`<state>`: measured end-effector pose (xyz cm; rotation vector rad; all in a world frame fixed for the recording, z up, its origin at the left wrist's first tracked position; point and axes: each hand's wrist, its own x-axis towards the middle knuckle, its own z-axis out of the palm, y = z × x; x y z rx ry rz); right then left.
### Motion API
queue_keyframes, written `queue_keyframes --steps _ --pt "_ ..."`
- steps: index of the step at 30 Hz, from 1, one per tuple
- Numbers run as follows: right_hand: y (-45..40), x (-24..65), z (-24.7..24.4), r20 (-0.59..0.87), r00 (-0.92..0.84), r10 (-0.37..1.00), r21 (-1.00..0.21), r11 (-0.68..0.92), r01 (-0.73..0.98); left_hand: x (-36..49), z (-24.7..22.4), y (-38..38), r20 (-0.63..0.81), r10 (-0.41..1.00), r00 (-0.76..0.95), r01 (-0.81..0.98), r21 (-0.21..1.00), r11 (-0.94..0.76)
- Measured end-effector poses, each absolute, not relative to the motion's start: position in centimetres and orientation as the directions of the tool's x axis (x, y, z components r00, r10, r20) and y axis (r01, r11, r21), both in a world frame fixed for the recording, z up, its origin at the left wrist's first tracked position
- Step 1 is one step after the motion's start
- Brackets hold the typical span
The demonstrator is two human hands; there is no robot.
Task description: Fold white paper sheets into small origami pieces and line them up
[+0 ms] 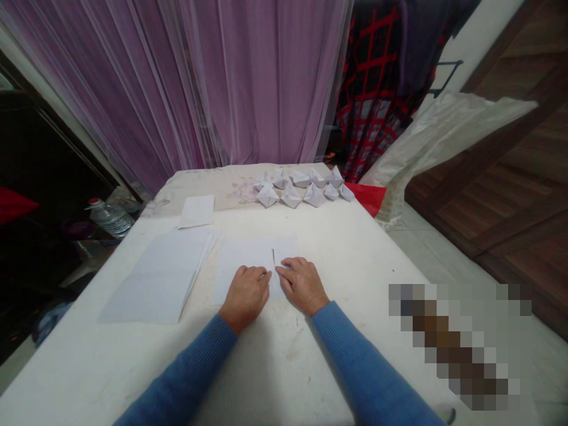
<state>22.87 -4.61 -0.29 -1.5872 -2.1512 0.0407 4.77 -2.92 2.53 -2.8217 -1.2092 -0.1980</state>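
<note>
A white paper sheet (239, 254) lies flat on the table in front of me, with a narrow dark slit or gap near its middle. On its left part rests my left hand (249, 293), fingers curled together, fingertips beside the lower end of the gap. My right hand (302, 284) presses on the right part, its fingers bent and close together, just across the gap. Both hands touch the paper; whether the fingertips pinch it is hard to see.
A stack of white sheets (151, 272) lies at left, a smaller folded paper (197, 211) behind it. Several folded paper shapes (290, 195) stand in rows at the back right, near a red item (370, 198). The white table (355, 248) has its right edge beside the floor.
</note>
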Motion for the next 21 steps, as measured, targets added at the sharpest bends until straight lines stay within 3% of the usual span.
queue_keyframes --steps 9,21 --pt "-4.6 22.8 -0.2 0.35 -0.22 0.911 -0.311 0.334 0.89 5.5 2.1 -3.5 0.114 0.706 0.699 0.715 -0.085 -0.694" --pt "-3.6 23.4 -0.6 0.35 -0.136 0.927 -0.426 0.287 0.858 5.5 1.8 -4.2 0.154 0.737 0.658 0.75 -0.046 -0.66"
